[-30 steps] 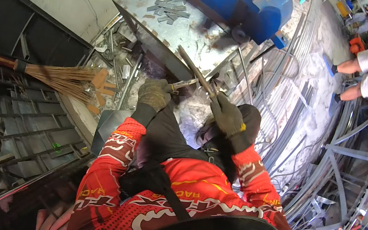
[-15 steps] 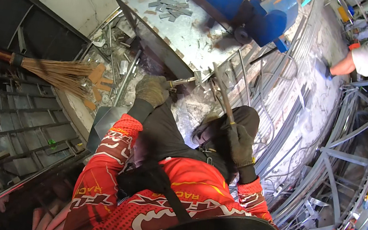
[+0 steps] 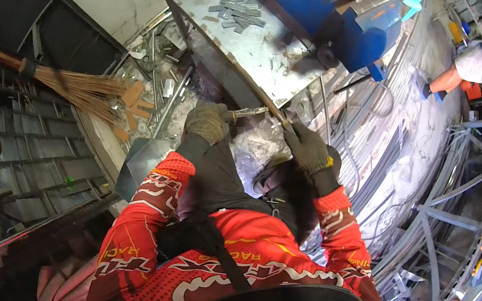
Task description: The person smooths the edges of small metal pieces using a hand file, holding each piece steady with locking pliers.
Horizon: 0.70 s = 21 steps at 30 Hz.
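Observation:
My left hand (image 3: 207, 122), in a worn work glove, closes round the handles of a pair of pliers (image 3: 249, 113). The jaws point right; whatever small piece sits in them is too unclear to name. My right hand (image 3: 306, 146), gloved too, grips a long, narrow, brownish file-like bar (image 3: 266, 100). This bar slants up and left, its near part close to the plier tip; whether they touch I cannot tell. Beyond both hands stands a metal-topped table (image 3: 267, 71) with a pile of small flat metal strips (image 3: 238, 13).
A blue machine (image 3: 356, 34) rests on the table's right part. To my left lie a straw broom (image 3: 71, 86) and metal scraps (image 3: 158, 59). Long metal bars (image 3: 375, 163) and a grey steel frame (image 3: 451, 214) lie right. Another person (image 3: 480, 67) is at far right.
My right hand has moved up and left toward the pliers, and the bar now tilts further left. The left hand keeps its grip on the pliers. The whole view has shifted slightly.

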Each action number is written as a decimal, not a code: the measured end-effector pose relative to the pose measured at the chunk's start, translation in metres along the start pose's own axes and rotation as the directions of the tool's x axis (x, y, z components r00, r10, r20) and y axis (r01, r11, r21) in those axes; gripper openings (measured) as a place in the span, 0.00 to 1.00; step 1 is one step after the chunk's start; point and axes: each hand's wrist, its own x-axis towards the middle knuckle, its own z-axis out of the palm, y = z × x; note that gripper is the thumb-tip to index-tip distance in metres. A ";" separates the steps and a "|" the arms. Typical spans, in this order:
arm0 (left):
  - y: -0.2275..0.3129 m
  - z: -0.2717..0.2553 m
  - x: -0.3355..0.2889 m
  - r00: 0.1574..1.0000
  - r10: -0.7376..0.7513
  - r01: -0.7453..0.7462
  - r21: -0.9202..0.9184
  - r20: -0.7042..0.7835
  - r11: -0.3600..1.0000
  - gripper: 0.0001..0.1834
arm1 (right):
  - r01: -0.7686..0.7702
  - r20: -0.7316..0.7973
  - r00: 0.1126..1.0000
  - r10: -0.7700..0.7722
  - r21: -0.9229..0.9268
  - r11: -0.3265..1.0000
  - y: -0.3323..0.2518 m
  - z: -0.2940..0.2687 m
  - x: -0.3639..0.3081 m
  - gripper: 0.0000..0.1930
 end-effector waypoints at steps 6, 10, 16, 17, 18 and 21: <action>-0.004 -0.004 -0.008 0.975 0.136 -0.138 0.000 -0.178 0.990 0.10 | -0.008 0.005 1.000 0.008 -0.008 1.000 0.045 -0.010 -0.059 0.22; -0.012 0.005 -0.006 0.969 0.155 -0.155 0.017 -0.193 0.988 0.09 | -0.034 0.030 0.999 0.032 0.061 0.998 0.014 -0.005 -0.041 0.22; 0.003 0.001 -0.007 0.990 0.087 -0.085 0.028 -0.110 0.996 0.12 | 0.029 -0.041 0.999 -0.030 -0.027 0.999 0.001 0.034 0.026 0.24; 0.001 0.000 -0.011 0.992 0.075 -0.072 0.041 -0.102 0.997 0.12 | 0.038 -0.041 0.998 -0.038 0.007 0.999 -0.002 0.034 0.022 0.25; 0.000 0.000 -0.012 0.994 0.063 -0.059 0.052 -0.093 0.997 0.12 | 0.051 -0.056 0.997 -0.051 0.004 0.999 -0.001 0.031 0.014 0.25; -0.006 0.006 -0.008 0.990 0.092 -0.085 0.064 -0.106 0.994 0.11 | -0.083 -0.023 0.996 0.085 0.058 0.995 0.004 0.016 -0.031 0.23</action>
